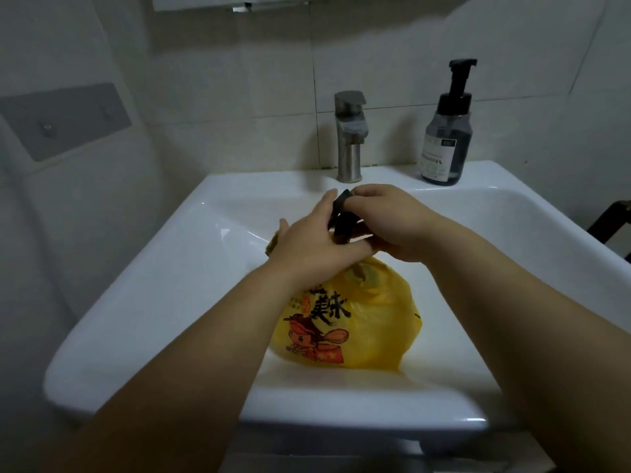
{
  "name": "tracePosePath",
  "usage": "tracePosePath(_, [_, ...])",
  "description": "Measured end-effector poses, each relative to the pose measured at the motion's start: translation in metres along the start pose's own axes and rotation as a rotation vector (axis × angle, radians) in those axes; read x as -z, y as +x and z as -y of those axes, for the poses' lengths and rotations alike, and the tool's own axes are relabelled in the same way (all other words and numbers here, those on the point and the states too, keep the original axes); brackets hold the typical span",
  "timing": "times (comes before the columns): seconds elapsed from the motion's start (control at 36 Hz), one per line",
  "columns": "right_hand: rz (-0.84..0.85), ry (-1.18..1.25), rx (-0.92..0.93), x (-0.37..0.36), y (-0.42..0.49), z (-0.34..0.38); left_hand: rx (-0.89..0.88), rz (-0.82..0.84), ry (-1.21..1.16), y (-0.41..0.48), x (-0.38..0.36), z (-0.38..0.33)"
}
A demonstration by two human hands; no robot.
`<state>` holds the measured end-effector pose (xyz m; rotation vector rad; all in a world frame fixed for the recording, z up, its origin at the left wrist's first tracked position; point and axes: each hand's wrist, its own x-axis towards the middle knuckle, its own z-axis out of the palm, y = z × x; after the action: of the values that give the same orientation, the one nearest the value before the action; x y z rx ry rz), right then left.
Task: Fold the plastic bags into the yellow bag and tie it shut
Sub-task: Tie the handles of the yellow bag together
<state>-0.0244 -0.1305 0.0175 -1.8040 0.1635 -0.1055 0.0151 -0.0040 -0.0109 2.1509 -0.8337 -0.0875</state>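
A stuffed yellow plastic bag with a cartoon print and black characters lies in the white sink basin. Its gathered top is hidden under my hands. My left hand lies over the bag's neck, and a yellow handle end sticks out to its left. My right hand pinches a dark strip of plastic just above the bag, between the two hands. The dark strip stands upright against the fingers of my left hand.
A steel tap stands at the back of the sink. A dark pump bottle sits on the rim at the back right. Tiled wall lies behind, a grey wall plate at left, a dark frame at the right edge.
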Motion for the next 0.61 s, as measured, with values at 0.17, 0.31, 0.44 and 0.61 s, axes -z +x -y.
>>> tracePosePath(0.17, [-0.042, -0.166, 0.09, -0.003, -0.001, 0.006, 0.069, -0.248, 0.071, 0.003, -0.007, -0.005])
tracePosePath(0.31, [-0.145, -0.188, 0.203, -0.002, -0.004, 0.009, 0.104, -0.18, 0.191, 0.01, -0.009, -0.001])
tracePosePath(0.44, [-0.167, -0.097, 0.215, -0.001, -0.005, 0.015, 0.087, -0.122, 0.263, 0.01, -0.009, 0.01])
tracePosePath(0.61, [-0.194, 0.109, 0.218, 0.002, -0.007, 0.026, 0.057, -0.097, 0.304, 0.006, -0.008, 0.01])
